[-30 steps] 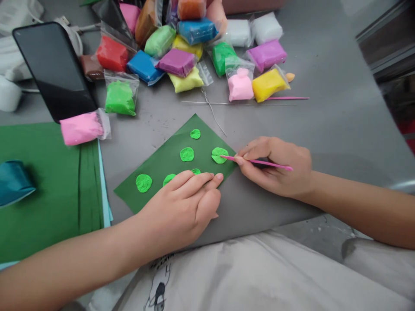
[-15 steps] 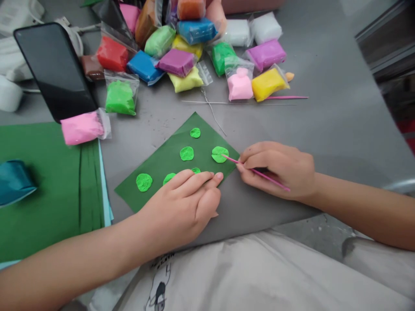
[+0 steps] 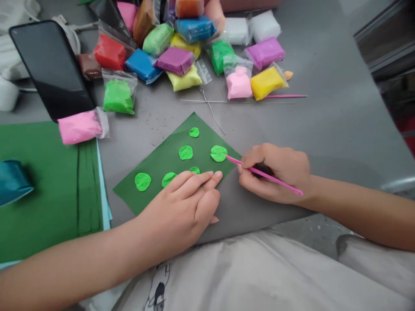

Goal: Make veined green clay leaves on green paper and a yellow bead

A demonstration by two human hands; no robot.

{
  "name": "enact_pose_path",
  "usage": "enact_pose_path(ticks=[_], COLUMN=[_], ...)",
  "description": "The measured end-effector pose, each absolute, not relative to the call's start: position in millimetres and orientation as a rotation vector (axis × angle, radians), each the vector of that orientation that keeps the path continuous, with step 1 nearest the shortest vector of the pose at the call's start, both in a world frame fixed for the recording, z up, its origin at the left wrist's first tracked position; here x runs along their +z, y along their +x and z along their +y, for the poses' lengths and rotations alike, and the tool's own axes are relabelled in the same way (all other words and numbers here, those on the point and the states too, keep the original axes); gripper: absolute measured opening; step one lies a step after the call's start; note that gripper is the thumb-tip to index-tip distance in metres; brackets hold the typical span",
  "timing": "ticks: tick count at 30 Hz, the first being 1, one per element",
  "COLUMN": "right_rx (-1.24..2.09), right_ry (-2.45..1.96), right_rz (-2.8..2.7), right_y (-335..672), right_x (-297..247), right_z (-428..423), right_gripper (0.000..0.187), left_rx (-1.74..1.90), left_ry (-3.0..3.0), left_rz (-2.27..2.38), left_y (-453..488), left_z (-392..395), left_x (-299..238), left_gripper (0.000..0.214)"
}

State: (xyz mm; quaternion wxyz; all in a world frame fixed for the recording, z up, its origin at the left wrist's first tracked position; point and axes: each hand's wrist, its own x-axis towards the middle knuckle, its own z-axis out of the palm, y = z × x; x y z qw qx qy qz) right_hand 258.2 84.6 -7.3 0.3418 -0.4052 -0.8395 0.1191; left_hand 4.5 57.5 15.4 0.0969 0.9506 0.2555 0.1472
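Note:
My right hand pinches a pink modelling tool, its pointed tip at the right edge of a flattened green clay disc with creases in it. That disc lies on a dark green paper sheet, set cornerwise on the table. Fingers stretched out, my left hand rests flat on the lower part of the sheet and partly covers two more clay pieces. Other green discs sit uncovered, among them a small one near the top corner and one at the left.
Bags of coloured clay are heaped at the back of the grey table. A phone lies at the left, above stacked green paper. Thin wires and another pink tool lie beyond the sheet.
The pink tool's tip has drawn back to the right, from the middle of the disc to its edge, and the tool has turned slightly. My left hand has stayed in place.

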Motion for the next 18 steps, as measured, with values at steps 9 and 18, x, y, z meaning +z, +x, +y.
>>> enact_pose_path(ticks=[9, 18], right_rx=[0.252, 0.489], right_ry=[-1.236, -1.332], right_rz=[-2.201, -2.137], right_y=[248.5, 250.3], right_x=[-6.4, -11.9], right_z=[81.2, 80.7], right_gripper=[0.014, 0.018], left_rx=[0.419, 0.436], left_ry=[2.814, 2.829], left_rz=[0.755, 0.753], left_y=[4.3, 3.9], left_z=[58.0, 57.9], left_x=[16.3, 15.0], left_gripper=[0.035, 0.035])
